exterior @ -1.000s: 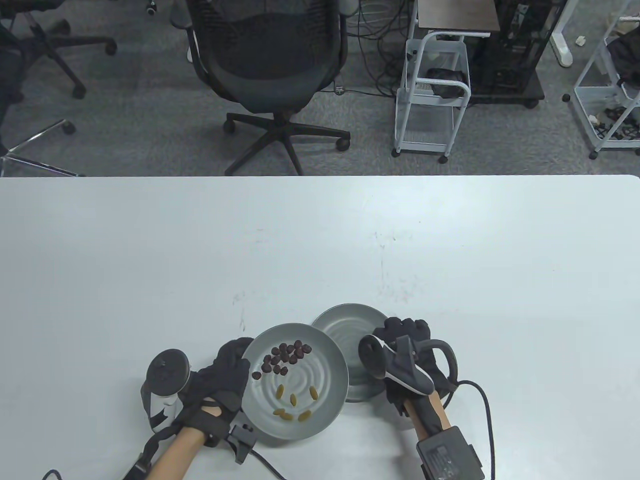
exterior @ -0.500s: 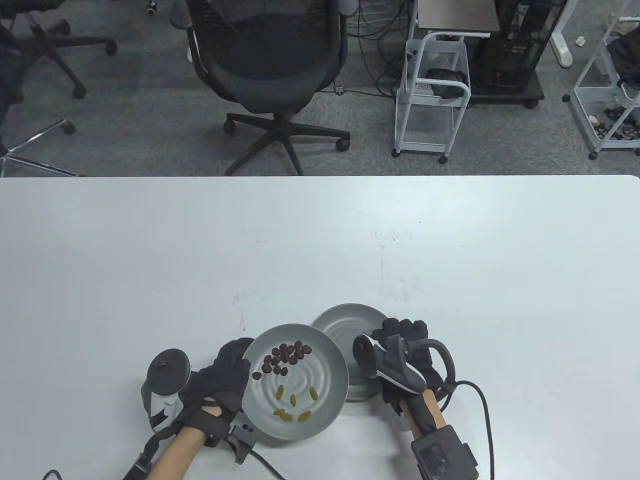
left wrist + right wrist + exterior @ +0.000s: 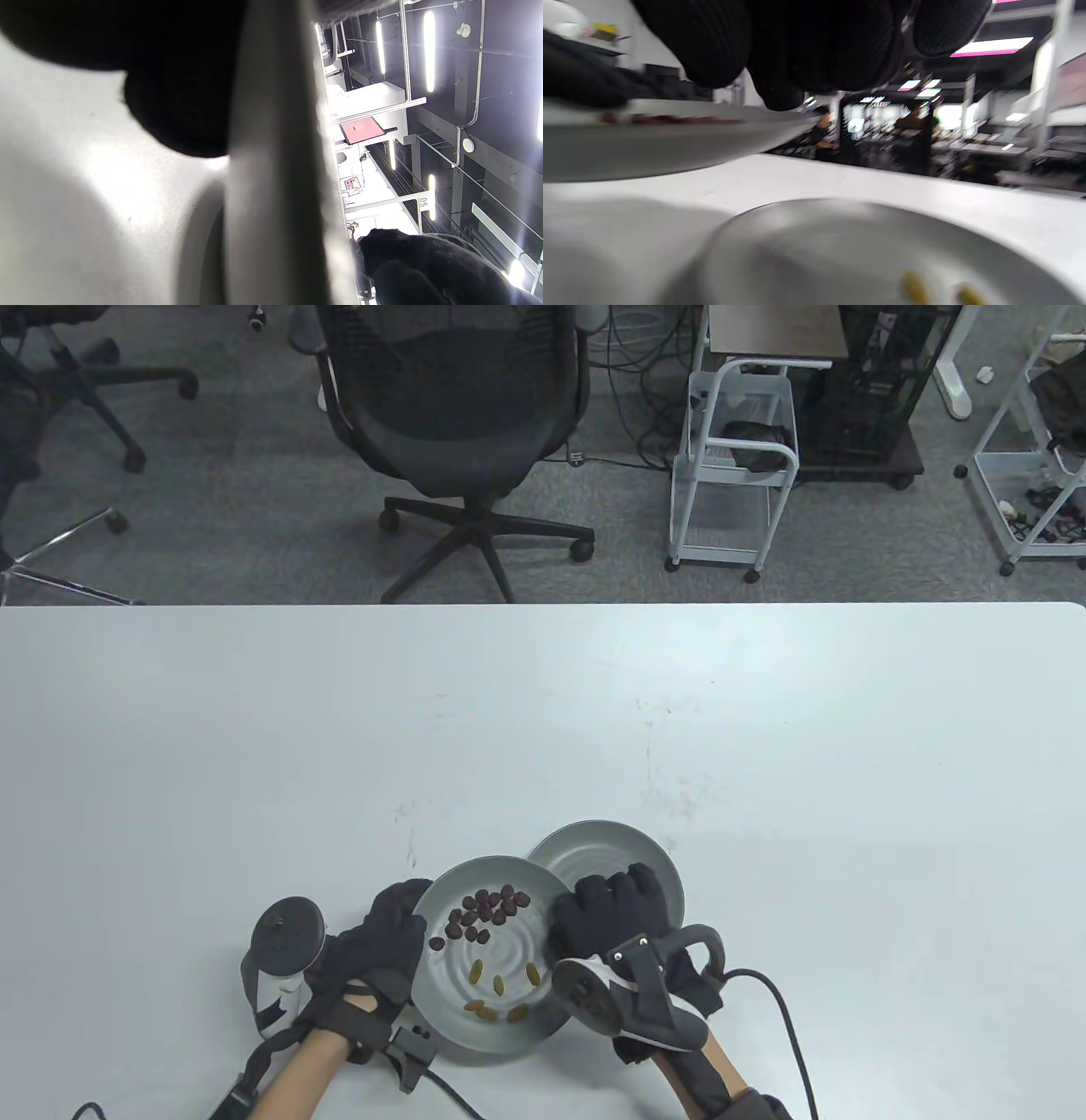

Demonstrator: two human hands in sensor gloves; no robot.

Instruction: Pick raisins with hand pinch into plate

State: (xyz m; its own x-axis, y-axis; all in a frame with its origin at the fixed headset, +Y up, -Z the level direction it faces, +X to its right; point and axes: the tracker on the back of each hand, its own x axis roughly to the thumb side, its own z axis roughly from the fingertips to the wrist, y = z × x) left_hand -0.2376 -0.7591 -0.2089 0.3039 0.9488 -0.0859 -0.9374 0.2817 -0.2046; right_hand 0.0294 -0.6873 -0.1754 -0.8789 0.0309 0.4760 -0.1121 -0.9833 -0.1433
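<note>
A grey plate [image 3: 543,929] holds a cluster of dark raisins [image 3: 484,909] and several golden raisins [image 3: 499,982]. My left hand [image 3: 394,929] grips its left rim and holds it so that it overlaps a second grey plate [image 3: 594,848]. My right hand [image 3: 607,903] hovers palm down over the seam between the two plates, fingers loosely curled, nothing seen in them. In the right wrist view the second plate [image 3: 814,254] holds two golden raisins [image 3: 912,288], and the raised plate [image 3: 649,148] passes at the left under my fingers [image 3: 700,42]. The left wrist view shows the gripped plate's rim [image 3: 271,169].
Both plates sit near the front edge of the white table [image 3: 764,729]. A cable [image 3: 789,1027] trails from my right wrist. A black office chair [image 3: 458,415] and a white cart [image 3: 734,466] stand beyond the far edge.
My right hand has moved left and toward me, from the second plate's right side to over the seam between the plates. My left hand and the raisin plate have not moved.
</note>
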